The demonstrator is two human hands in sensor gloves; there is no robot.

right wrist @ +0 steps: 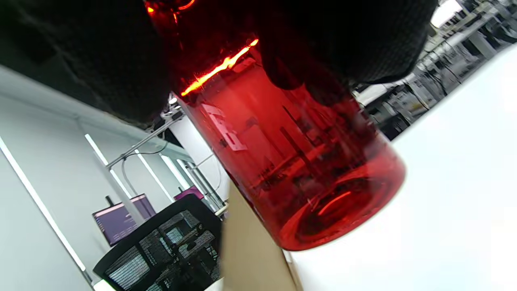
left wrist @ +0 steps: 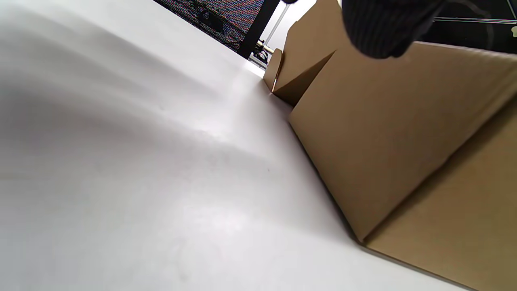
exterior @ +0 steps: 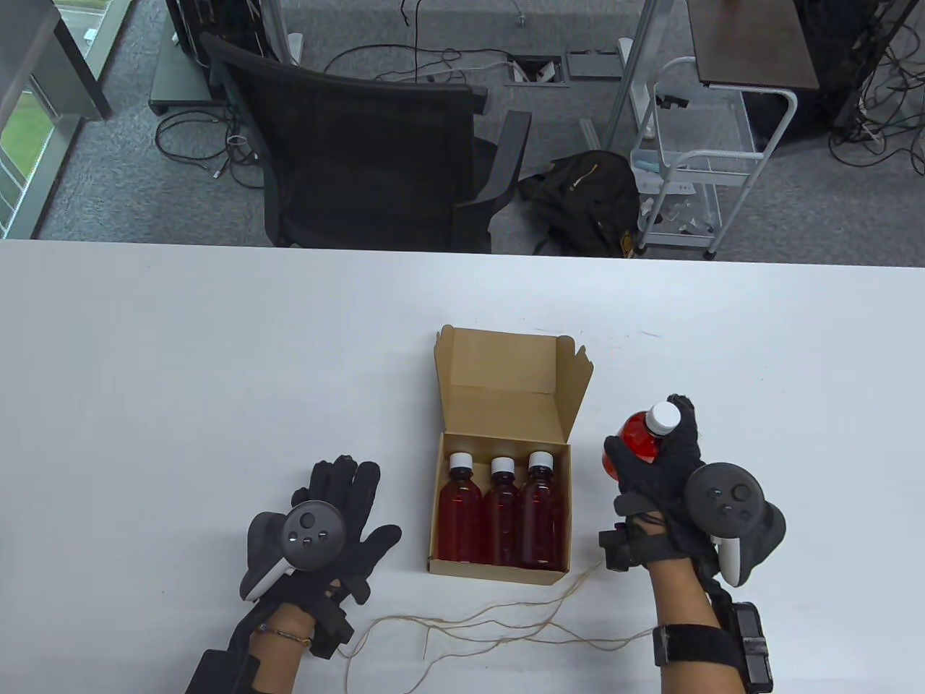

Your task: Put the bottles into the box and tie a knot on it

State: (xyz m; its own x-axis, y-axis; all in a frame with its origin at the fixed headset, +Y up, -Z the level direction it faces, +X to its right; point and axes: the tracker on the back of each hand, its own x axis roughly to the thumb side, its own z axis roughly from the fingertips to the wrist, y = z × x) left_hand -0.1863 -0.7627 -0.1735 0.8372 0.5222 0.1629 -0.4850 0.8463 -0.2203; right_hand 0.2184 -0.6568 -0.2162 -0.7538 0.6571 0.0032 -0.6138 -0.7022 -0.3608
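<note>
Three bottles (exterior: 501, 510) are seen lying side by side in the open box (exterior: 498, 571), and a fourth bottle (exterior: 641, 434) is held up to the box's right.

From the table view, the right hand (exterior: 661, 477) is shown with its fingers curled round that red bottle, white cap pointing away, clear of the table (exterior: 181, 376). Only the right wrist view reveals the bottle's round base and see-through red body, with gloved fingers (right wrist: 343, 44) wrapped across it and a cardboard edge just below. The left hand (exterior: 336, 517) is laid flat on the table left of the box, fingers spread, nothing gripped. The left wrist view offers the box's outer wall up close. A string (exterior: 491, 625) is left loose in front of the box.
</note>
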